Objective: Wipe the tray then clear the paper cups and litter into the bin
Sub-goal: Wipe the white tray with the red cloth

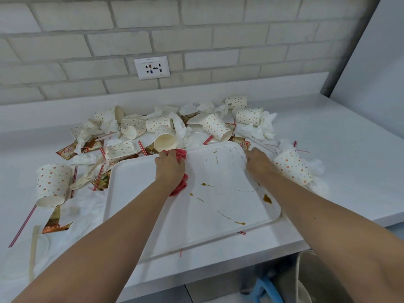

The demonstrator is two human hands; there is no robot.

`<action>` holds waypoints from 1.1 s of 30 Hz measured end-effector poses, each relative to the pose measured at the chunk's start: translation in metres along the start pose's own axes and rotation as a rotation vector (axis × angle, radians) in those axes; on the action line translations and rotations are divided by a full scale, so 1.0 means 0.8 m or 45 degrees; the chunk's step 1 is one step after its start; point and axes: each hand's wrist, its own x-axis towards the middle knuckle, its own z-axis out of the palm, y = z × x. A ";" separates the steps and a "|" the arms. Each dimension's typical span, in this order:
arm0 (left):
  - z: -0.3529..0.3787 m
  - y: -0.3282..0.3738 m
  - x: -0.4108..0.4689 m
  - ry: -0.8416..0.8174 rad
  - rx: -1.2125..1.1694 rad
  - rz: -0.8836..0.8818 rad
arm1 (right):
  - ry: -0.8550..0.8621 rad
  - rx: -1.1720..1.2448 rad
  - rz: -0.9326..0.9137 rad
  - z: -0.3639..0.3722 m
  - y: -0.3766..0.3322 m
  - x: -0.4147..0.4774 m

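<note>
A white tray (pixel 207 228) lies on the counter in front of me, streaked with brown stains (pixel 267 199) on its right half. My left hand (pixel 170 167) grips a red cloth (pixel 180 154) and presses it onto the tray's far left part. My right hand (pixel 258 159) holds the tray's far right corner. Dotted paper cups (pixel 215 125) lie tipped over behind the tray; one (pixel 51 184) lies to its left and another (pixel 294 166) to its right. Crumpled tissues (pixel 260 130), red straws (pixel 23 226) and brown sachets (pixel 55 224) are scattered among them.
A brick wall with a socket (pixel 152 67) rises behind the counter. A white panel (pixel 371 62) stands at the right. Below the counter's front edge at the lower right sits a bin (pixel 306 281) beside something blue (pixel 265 290).
</note>
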 end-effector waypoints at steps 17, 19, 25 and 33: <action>0.036 0.034 0.030 0.013 0.044 0.176 | 0.068 0.169 -0.217 0.011 0.020 -0.006; 0.039 0.041 0.033 -0.027 0.048 0.230 | 0.079 0.179 -0.235 0.010 0.019 -0.007; 0.052 0.060 0.046 -0.147 -0.035 0.382 | 0.077 0.209 -0.250 0.009 0.021 -0.007; 0.070 0.089 0.050 -0.313 -0.006 0.601 | 0.129 0.214 -0.220 0.017 0.022 -0.003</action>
